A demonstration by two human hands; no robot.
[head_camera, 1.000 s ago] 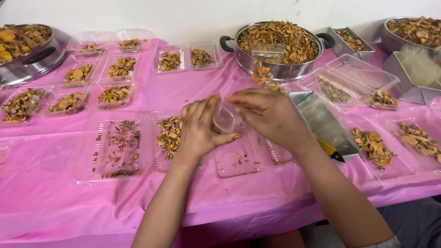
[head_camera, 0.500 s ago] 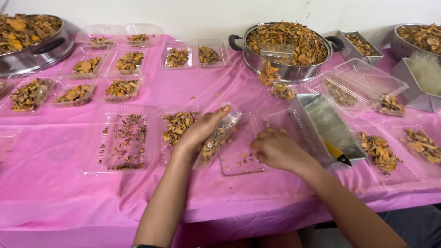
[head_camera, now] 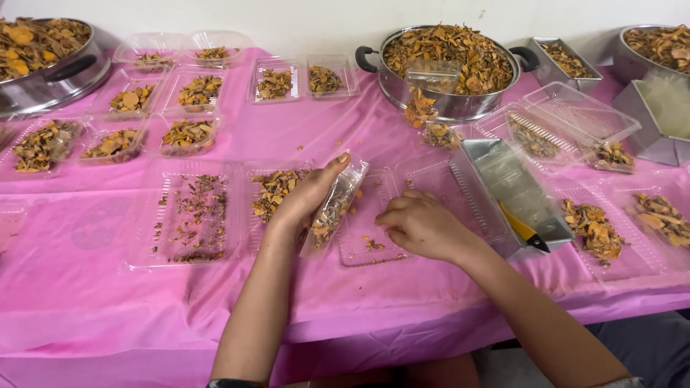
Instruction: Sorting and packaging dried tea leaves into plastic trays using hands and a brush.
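Note:
My left hand [head_camera: 305, 197] grips a small clear plastic bag [head_camera: 336, 207] partly filled with dried orange-brown pieces, held tilted over the pink table. My right hand [head_camera: 420, 224] rests with curled fingers on a flat clear plastic tray [head_camera: 363, 251] that has a few crumbs in it, fingertips pinched at the crumbs. To the left of the bag lies an open clear tray of dried pieces [head_camera: 273, 190]. Further left is a wide clear tray with scattered small bits [head_camera: 192, 215].
A steel pot heaped with dried pieces [head_camera: 445, 57] stands at the back. A steel tray with a yellow-handled tool [head_camera: 517, 201] sits right of my right hand. Several filled clear boxes [head_camera: 190, 90] line the back left. Another large pot [head_camera: 43, 50] at far left.
My hands came down from chest height to the table. The left hand now tilts the bag beside the tray, and the right hand has dropped onto the flat tray.

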